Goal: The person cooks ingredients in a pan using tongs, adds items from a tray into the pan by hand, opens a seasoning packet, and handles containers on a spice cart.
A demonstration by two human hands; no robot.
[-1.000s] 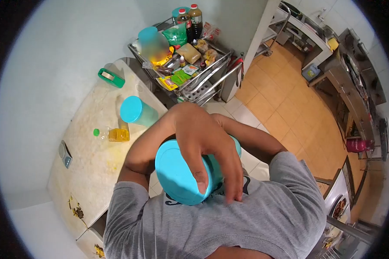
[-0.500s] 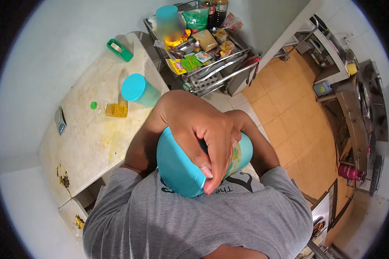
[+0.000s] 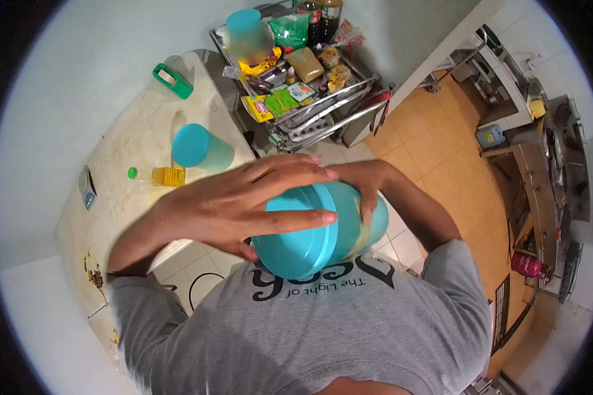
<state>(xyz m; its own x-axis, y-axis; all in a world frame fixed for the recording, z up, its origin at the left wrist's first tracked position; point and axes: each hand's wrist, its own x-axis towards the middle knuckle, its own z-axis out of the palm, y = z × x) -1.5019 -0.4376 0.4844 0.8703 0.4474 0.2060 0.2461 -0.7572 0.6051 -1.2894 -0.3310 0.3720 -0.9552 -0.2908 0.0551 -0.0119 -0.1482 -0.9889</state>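
A large container with a turquoise lid (image 3: 300, 247) and a pale green see-through body (image 3: 346, 227) lies tilted against my grey shirt, its lid toward the left. My left hand (image 3: 244, 207) is spread over the lid, its fingers reaching across to the rim and the thumb at the near left edge. My right hand (image 3: 367, 181) holds the container's body from the far side; part of that hand is hidden behind it. The lid sits on the body.
On the marbled table (image 3: 135, 131) are another turquoise-lidded container (image 3: 201, 146), an oil bottle (image 3: 158, 176), a green tape dispenser (image 3: 172, 81) and a small scale (image 3: 87, 189). A metal rack (image 3: 323, 105) holds packets and bottles. Kitchen counters (image 3: 530, 158) stand at right.
My left hand has turned from a bent hold over the lid to a flatter, wider spread from the left, its elbow farther out. More of the container's body and shirt print now shows.
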